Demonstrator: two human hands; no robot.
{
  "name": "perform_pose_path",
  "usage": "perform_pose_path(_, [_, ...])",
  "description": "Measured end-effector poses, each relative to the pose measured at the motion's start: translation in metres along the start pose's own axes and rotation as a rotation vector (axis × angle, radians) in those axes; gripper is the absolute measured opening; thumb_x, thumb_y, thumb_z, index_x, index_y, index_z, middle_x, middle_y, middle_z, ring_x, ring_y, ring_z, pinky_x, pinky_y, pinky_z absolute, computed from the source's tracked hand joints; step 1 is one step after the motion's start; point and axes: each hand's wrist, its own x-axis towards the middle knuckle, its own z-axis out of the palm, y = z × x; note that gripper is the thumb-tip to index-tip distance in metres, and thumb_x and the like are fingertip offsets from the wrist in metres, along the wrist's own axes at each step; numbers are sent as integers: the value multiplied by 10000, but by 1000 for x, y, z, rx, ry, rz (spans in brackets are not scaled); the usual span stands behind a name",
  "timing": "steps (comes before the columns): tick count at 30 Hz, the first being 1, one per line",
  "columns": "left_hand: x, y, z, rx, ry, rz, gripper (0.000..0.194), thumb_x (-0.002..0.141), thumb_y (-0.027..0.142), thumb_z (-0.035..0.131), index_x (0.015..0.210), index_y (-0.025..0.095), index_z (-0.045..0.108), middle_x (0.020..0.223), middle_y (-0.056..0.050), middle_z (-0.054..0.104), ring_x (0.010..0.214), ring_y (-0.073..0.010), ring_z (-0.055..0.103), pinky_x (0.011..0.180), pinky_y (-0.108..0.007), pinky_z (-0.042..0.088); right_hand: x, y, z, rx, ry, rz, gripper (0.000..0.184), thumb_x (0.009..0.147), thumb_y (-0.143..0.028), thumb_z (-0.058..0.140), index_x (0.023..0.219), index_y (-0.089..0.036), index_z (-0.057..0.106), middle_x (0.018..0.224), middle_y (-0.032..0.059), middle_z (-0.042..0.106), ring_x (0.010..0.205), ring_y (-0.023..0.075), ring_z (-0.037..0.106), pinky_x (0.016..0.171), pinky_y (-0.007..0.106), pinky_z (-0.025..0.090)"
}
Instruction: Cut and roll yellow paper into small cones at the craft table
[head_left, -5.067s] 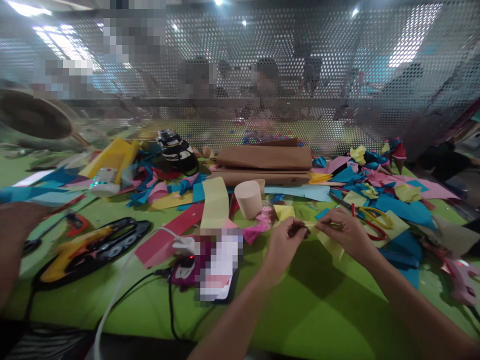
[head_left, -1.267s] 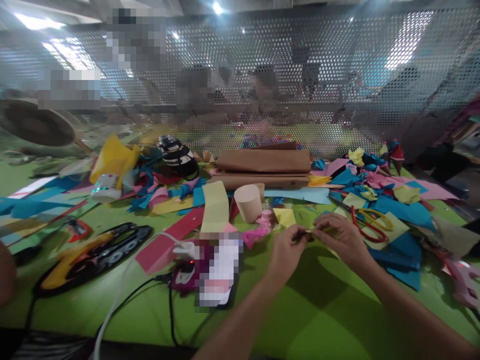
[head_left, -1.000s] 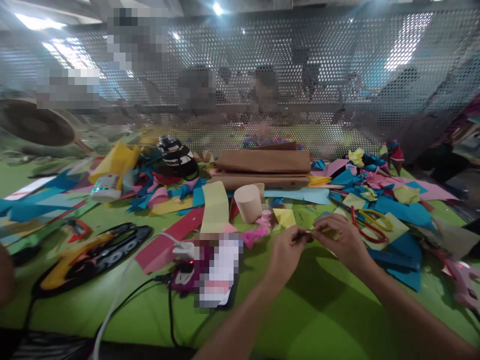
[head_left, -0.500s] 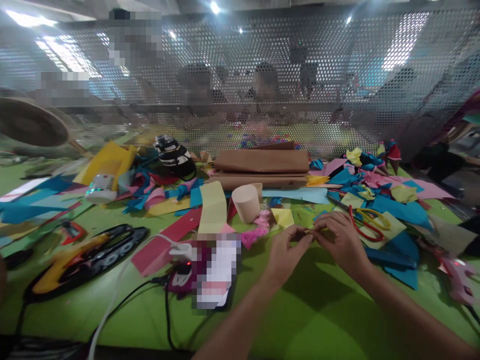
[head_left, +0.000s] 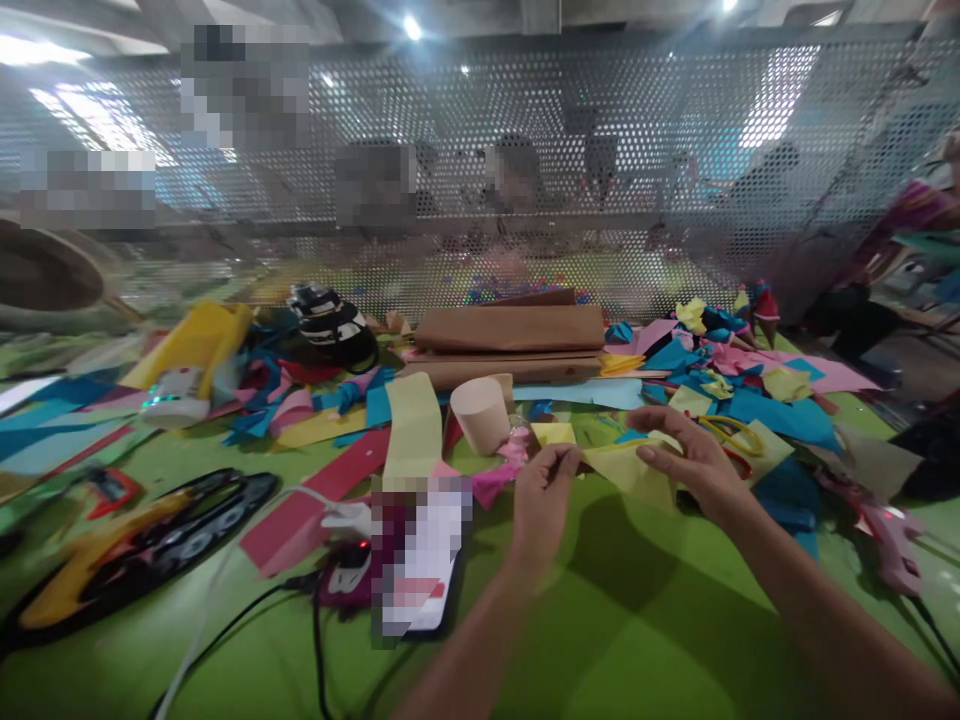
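My left hand [head_left: 541,505] is closed, thumb and fingers pinching the left corner of a piece of yellow paper [head_left: 619,470] above the green table. My right hand [head_left: 697,462] is at the paper's right side, with thumb and index finger spread apart and the paper's edge passing between them. Its other fingers are partly hidden. Behind the right hand lie scissors with yellow and red handles [head_left: 739,437]. A small yellow paper square [head_left: 553,434] and a pink twisted paper piece [head_left: 499,482] are just beyond my left hand.
A cream paper roll [head_left: 480,415] stands before folded brown paper [head_left: 510,330]. Coloured scraps cover the table's far side. A pink glue gun [head_left: 889,545] lies right. Left of my arms are a phone [head_left: 431,570], a purple power bank [head_left: 349,575] with cables, and a black strap [head_left: 202,540].
My hands were together, pinching a small yellow bit. They have moved apart, the yellow paper now spread between them, and the right hand's fingers have opened. The view has shifted slightly right.
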Motion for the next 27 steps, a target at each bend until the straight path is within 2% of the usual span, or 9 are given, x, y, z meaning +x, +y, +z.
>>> perform_pose_path(3, [0, -1, -1, 4, 20, 17, 219, 892, 368, 633, 858, 170, 721, 825, -42, 721, 796, -175, 639, 755, -269, 497, 3, 5, 2, 73, -49, 123, 359, 793, -495, 737, 1014, -213, 716, 991, 66, 735, 869, 239, 691, 706, 317, 543])
perform_pose_path(6, [0, -1, -1, 29, 19, 26, 217, 898, 366, 629, 855, 172, 717, 822, -42, 721, 795, -175, 640, 755, -265, 494, 3, 8, 5, 89, -32, 170, 329, 769, -509, 751, 862, -195, 727, 783, 29, 703, 654, 187, 639, 565, 283, 488])
perform_pose_path(9, [-1, -1, -1, 41, 0, 32, 219, 910, 362, 616, 863, 170, 711, 822, -45, 722, 796, -176, 646, 755, -267, 497, 3, 10, 6, 68, 16, 159, 332, 752, -519, 758, 776, -191, 716, 679, 1, 646, 563, 152, 567, 510, 266, 432])
perform_pose_path(12, [-1, -1, 0, 45, -4, 34, 206, 911, 348, 617, 877, 168, 710, 827, -46, 722, 792, -176, 655, 754, -271, 505, 3, 11, 5, 47, 47, 147, 325, 747, -511, 762, 744, -192, 699, 643, -5, 619, 557, 149, 540, 505, 265, 413])
perform_pose_path(17, [-1, -3, 1, 35, -13, 42, 211, 911, 354, 617, 888, 169, 717, 841, -49, 722, 800, -179, 661, 750, -272, 508, 3, 12, 4, -27, 74, 54, 286, 761, -472, 759, 752, -189, 716, 742, 31, 671, 707, 195, 600, 608, 291, 460])
perform_pose_path(22, [0, -4, -1, 73, -62, 26, 245, 923, 382, 599, 885, 163, 700, 844, -51, 703, 813, -180, 639, 760, -276, 496, 2, 16, 3, -91, 101, 13, 264, 783, -462, 741, 791, -199, 728, 775, 41, 697, 727, 215, 626, 617, 303, 471])
perform_pose_path(27, [-1, 1, -3, 140, -124, 43, 270, 939, 407, 582, 1023, 179, 698, 959, -59, 711, 885, -188, 639, 778, -277, 485, 1, 14, 3, -215, 108, -71, 205, 815, -411, 720, 777, -210, 733, 774, 45, 705, 759, 228, 631, 677, 323, 470])
